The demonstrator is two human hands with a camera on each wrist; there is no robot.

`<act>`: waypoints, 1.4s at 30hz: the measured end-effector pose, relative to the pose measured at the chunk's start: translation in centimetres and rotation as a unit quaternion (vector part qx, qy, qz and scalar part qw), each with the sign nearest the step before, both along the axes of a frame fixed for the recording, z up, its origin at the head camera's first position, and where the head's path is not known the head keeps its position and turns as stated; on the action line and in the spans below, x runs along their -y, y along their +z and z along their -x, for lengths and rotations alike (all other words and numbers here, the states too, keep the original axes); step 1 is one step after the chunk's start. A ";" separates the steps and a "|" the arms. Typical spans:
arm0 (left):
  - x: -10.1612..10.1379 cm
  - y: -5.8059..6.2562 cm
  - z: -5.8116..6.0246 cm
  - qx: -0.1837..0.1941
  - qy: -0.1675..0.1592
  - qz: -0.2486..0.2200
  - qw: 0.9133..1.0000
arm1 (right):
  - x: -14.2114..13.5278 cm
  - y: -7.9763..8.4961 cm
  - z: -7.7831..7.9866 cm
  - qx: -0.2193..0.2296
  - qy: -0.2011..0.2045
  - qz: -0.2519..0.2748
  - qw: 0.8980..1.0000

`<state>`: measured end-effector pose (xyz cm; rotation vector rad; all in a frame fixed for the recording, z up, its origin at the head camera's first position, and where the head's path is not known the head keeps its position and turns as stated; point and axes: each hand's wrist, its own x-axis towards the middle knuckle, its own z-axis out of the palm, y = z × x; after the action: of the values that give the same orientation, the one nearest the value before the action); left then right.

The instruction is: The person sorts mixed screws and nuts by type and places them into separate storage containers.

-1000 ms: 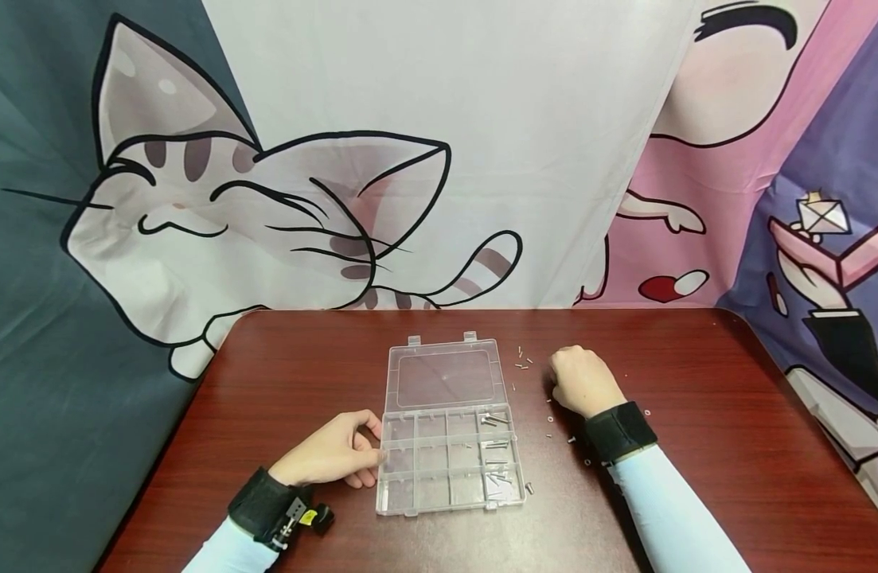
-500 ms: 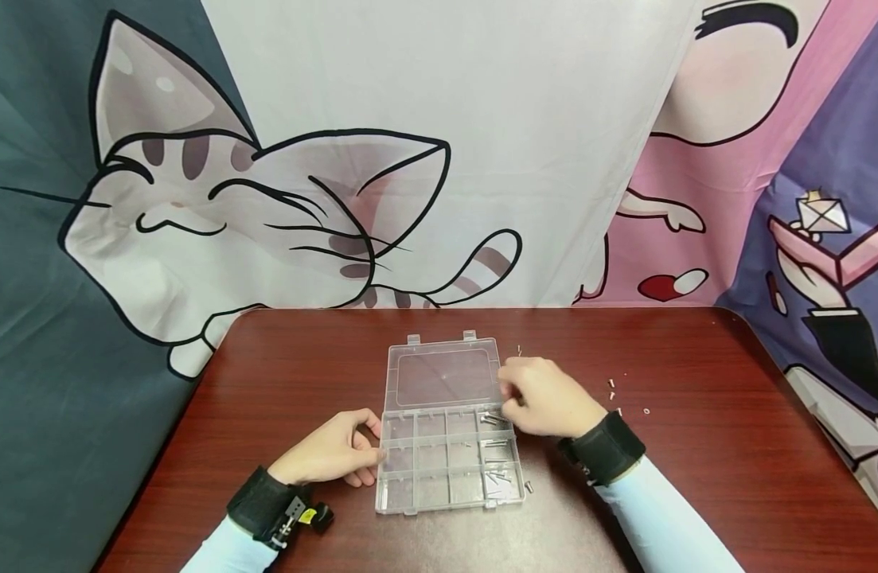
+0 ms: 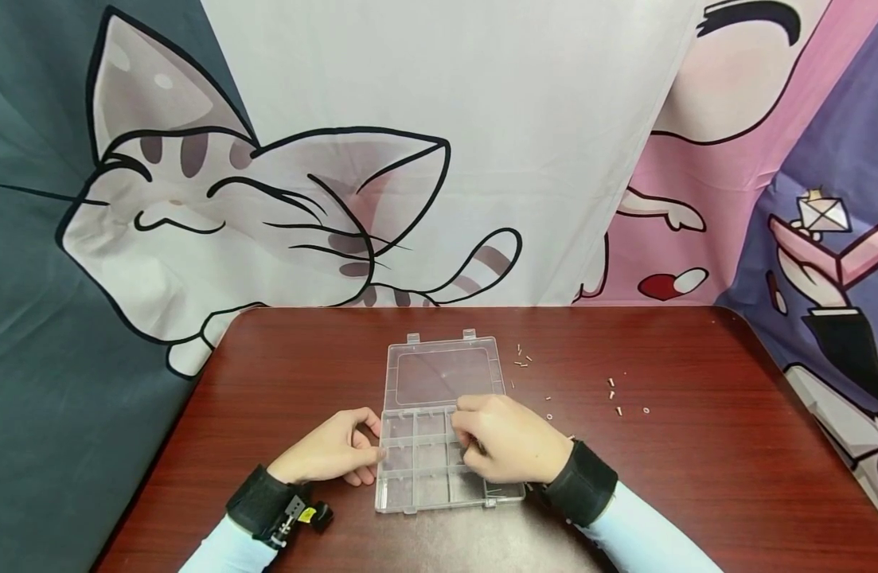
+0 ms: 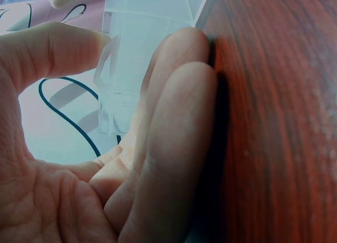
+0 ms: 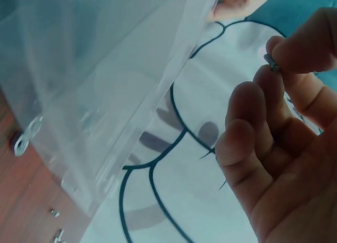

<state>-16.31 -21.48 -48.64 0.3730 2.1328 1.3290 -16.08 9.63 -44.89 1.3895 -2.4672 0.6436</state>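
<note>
Away from the lid's right edge and over the compartments: that is where the right hand (image 3: 513, 442) has moved since the earlier frame. From the head view, it hangs above the right part of the clear case (image 3: 396, 506), fingers curled inward. The rectangular plastic lid (image 3: 446, 374) lies folded back, and thin dividers split the tray into square cells. Nearer the left side, the left hand (image 3: 334, 450) holds the case's edge. Slender metal screws (image 3: 610, 394) and a small ring (image 3: 646, 411) lie on the glossy reddish-brown table (image 3: 668, 493).

At the left wrist, the thumb meets a smooth, translucent rim while half-bent fingers lie along the wall, close to the streaked wood grain.

At the right wrist, thumb and fingertips pinch a tiny, shiny screw (image 5: 271, 62); the other fingers bend loosely below it.
</note>
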 end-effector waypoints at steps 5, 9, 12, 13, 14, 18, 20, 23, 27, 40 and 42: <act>0.0 0.1 0.0 0.003 0.001 0.001 1.000 | 0.5 0.2 -0.6 -0.013 0.007 -0.007 1.000; 0.0 0.1 -0.1 0.003 -0.001 -0.003 1.000 | 0.6 0.4 -0.8 -0.022 0.012 -0.005 1.000; 0.0 0.2 -0.1 0.002 -0.001 -0.007 1.000 | 0.6 0.4 -0.9 -0.032 0.019 0.000 0.999; 0.0 0.2 -0.1 0.002 -0.001 -0.007 1.000 | 0.6 0.5 -0.9 -0.034 0.018 -0.001 0.999; 0.0 0.2 -0.2 0.002 -0.001 -0.008 1.000 | 0.6 0.5 -1.0 -0.036 0.017 -0.002 0.999; 0.0 0.1 -0.1 0.004 0.000 -0.006 1.000 | 0.5 0.5 -1.3 -0.027 0.001 -0.045 0.999; 0.0 0.1 -0.1 0.005 0.000 -0.003 1.000 | 0.4 0.5 -1.6 -0.013 -0.007 -0.076 0.997; 0.0 0.0 0.0 0.006 0.002 0.002 1.000 | 0.4 0.5 -1.9 0.001 -0.015 -0.108 0.994; 0.0 -0.1 0.1 0.004 0.003 0.004 1.000 | 0.4 0.6 -2.0 -0.002 -0.012 -0.105 0.994; 0.0 0.0 0.0 0.009 0.009 -0.010 1.000 | -1.4 0.5 -0.3 0.032 -0.050 -0.130 0.990; 0.0 0.1 -0.1 0.008 0.007 -0.011 1.000 | -2.1 0.5 0.4 0.033 -0.071 -0.131 0.988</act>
<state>-16.23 -21.44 -48.58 0.3540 2.1130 1.3594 -16.43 11.69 -44.40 1.2793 -2.7522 0.3501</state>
